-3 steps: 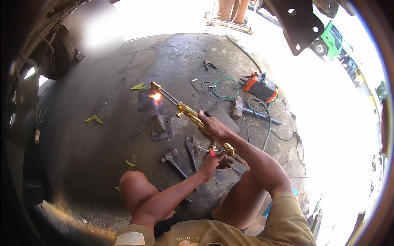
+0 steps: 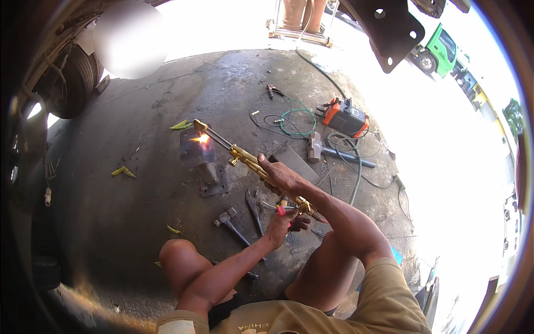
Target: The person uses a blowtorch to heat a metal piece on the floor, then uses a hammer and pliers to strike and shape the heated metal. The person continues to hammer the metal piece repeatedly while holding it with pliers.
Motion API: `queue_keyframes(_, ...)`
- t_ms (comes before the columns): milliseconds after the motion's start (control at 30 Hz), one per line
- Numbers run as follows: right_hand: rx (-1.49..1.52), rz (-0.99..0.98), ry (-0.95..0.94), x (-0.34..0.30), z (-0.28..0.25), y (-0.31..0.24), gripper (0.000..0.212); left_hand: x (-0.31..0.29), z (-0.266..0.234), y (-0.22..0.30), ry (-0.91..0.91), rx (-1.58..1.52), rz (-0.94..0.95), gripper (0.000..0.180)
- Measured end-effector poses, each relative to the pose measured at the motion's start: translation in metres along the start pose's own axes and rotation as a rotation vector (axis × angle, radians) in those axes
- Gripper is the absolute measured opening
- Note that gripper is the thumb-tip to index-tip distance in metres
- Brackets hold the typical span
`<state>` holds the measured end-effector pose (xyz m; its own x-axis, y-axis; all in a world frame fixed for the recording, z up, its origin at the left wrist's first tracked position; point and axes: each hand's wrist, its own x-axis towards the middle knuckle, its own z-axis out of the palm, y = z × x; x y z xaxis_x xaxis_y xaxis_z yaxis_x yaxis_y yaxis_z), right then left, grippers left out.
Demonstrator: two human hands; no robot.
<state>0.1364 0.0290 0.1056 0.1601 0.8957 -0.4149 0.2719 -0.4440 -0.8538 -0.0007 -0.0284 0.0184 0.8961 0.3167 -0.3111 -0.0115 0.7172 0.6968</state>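
– While an orange-white flame (image 2: 203, 140) flares over the flat dark metal plate (image 2: 188, 153), where's the long, twin-tubed brass torch (image 2: 247, 158)?

– Right hand (image 2: 281, 175) is wrapped round its body, its angled head near the plate's far edge!

– And the left hand (image 2: 279, 228)?

– Fingers closed on a small bright-red object (image 2: 281, 211) near the torch's rear end; a dark-handled steel hammer (image 2: 226, 217) and dark metal pliers (image 2: 254, 210) lie on the grey concrete floor (image 2: 150, 153).

Torch (image 2: 247, 158) partly hidden by right hand (image 2: 282, 176); cylinders (image 2: 292, 15) cut off by top edge; round patch (image 2: 130, 39) blurred.
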Motion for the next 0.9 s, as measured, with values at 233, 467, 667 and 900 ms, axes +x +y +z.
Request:
queue_keyframes(233, -0.022, -0.032, -0.097, -0.004, -0.002, 0.001, 0.092, 0.004, 0.001, -0.004, -0.037, 0.02, 0.006, 0.04)
queue_keyframes(467, -0.041, 0.015, -0.03, -0.015, -0.005, -0.009, 0.09, -0.001, 0.011, 0.009, -0.068, 0.089, 0.0, 0.043)
queue_keyframes(667, -0.022, 0.054, -0.043, -0.02, -0.003, -0.019, 0.094, 0.0, 0.011, 0.007, -0.07, 0.057, 0.015, 0.042)
queue_keyframes(900, -0.054, 0.004, 0.002, -0.015, -0.002, -0.018, 0.096, 0.003, 0.004, 0.005, -0.037, 0.065, 0.003, 0.041)
